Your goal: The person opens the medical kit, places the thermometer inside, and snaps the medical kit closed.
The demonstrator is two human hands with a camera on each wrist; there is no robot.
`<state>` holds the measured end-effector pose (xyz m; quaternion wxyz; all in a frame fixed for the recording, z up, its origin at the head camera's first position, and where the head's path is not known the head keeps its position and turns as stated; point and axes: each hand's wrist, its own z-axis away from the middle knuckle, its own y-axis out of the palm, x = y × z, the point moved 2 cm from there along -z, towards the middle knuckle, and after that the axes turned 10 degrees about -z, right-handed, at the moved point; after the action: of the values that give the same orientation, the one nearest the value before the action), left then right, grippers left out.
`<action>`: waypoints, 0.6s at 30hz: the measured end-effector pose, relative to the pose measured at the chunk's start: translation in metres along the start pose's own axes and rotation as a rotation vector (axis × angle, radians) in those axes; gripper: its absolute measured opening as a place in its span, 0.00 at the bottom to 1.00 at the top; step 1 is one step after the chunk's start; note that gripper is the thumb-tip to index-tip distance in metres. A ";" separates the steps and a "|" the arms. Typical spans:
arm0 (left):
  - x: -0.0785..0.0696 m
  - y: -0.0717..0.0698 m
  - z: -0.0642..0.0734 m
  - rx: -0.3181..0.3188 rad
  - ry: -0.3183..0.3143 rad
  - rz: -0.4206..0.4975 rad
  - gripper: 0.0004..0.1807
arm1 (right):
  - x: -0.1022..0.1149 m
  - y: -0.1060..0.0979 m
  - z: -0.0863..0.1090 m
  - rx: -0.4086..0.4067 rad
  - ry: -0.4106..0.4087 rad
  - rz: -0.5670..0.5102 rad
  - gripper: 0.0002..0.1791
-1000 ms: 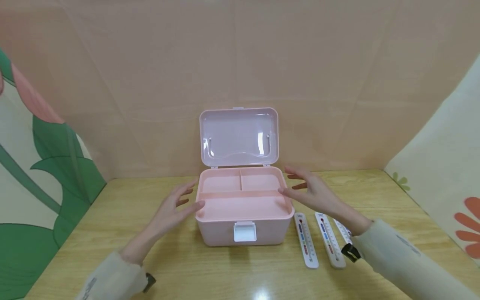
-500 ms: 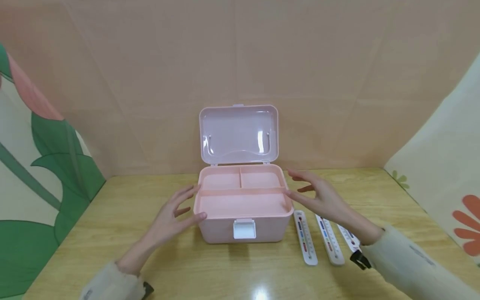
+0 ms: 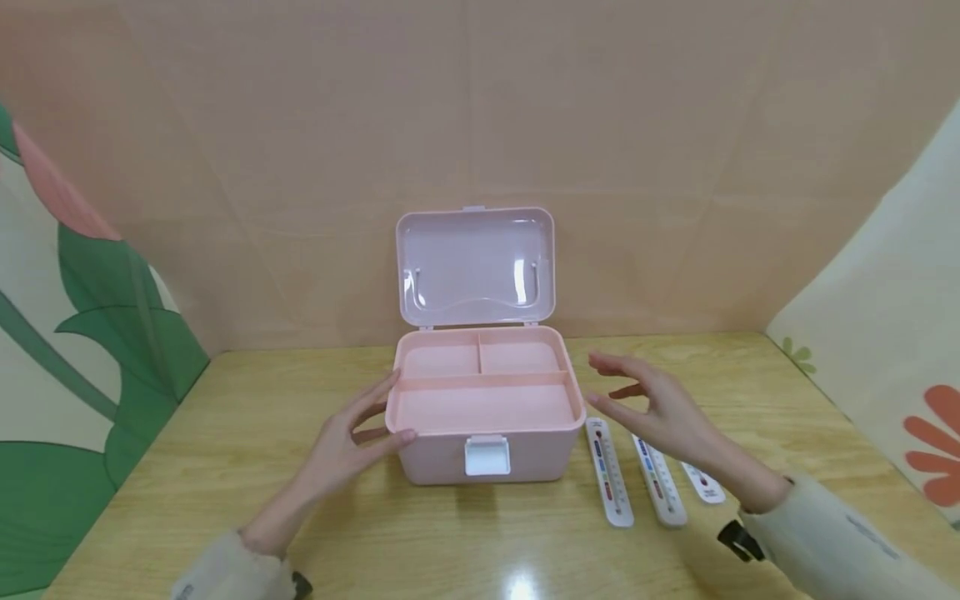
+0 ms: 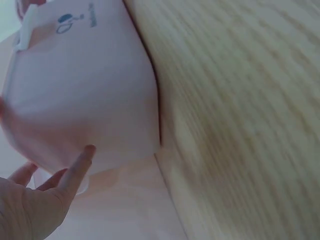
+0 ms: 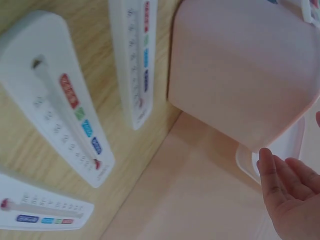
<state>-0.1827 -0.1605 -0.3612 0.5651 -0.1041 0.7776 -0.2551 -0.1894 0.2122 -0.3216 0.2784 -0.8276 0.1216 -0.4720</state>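
A pink plastic box (image 3: pixel 435 460) stands on the wooden table with its lid (image 3: pixel 476 260) raised at the back. Its divided tray (image 3: pixel 483 408) holds nothing. My left hand (image 3: pixel 343 443) is at the box's left side, thumb by the front rim and fingers spread along the wall; the left wrist view shows a fingertip against that wall. To the right of the box my right hand (image 3: pixel 667 417) hovers with extended fingers, a small gap from the rim, holding nothing. Below it lie three white thermometers: one beside the box (image 3: pixel 609 472), a second thermometer (image 3: pixel 662 483), and a partly hidden third thermometer (image 3: pixel 703 483).
A beige cloth backdrop (image 3: pixel 300 167) rises behind the table (image 3: pixel 465 542). Printed panels with a green leaf (image 3: pixel 97 275) and a red flower (image 3: pixel 937 458) flank it. A white latch (image 3: pixel 487 457) sits on the box's front.
My right hand has drawn away to the right from the box's rim, uncovering more of the third thermometer. My left hand has stayed at the left side, its fingers slightly closer to the box.
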 end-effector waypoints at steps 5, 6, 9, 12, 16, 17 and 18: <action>0.001 0.003 0.001 -0.005 -0.058 0.047 0.42 | -0.005 0.000 0.012 -0.007 0.003 0.011 0.27; 0.001 0.004 0.001 -0.007 -0.064 0.053 0.42 | -0.006 -0.001 0.014 -0.012 0.004 0.015 0.27; 0.002 0.005 0.001 -0.012 -0.071 0.070 0.42 | -0.011 -0.002 0.021 -0.031 0.010 0.034 0.26; 0.001 0.005 0.003 -0.018 -0.075 0.075 0.42 | -0.014 -0.004 0.027 -0.035 0.019 0.075 0.24; 0.000 0.006 0.003 -0.025 -0.079 0.066 0.41 | -0.016 -0.007 0.034 -0.014 0.072 0.125 0.23; 0.000 0.006 0.004 -0.026 -0.083 0.066 0.41 | -0.017 -0.008 0.036 -0.003 0.089 0.132 0.23; 0.000 0.006 0.004 -0.025 -0.084 0.065 0.42 | -0.018 -0.008 0.037 0.005 0.105 0.134 0.24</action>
<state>-0.1785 -0.1566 -0.3647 0.6038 -0.0963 0.7595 -0.2221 -0.1674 0.2400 -0.3445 0.3048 -0.7909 0.1898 -0.4956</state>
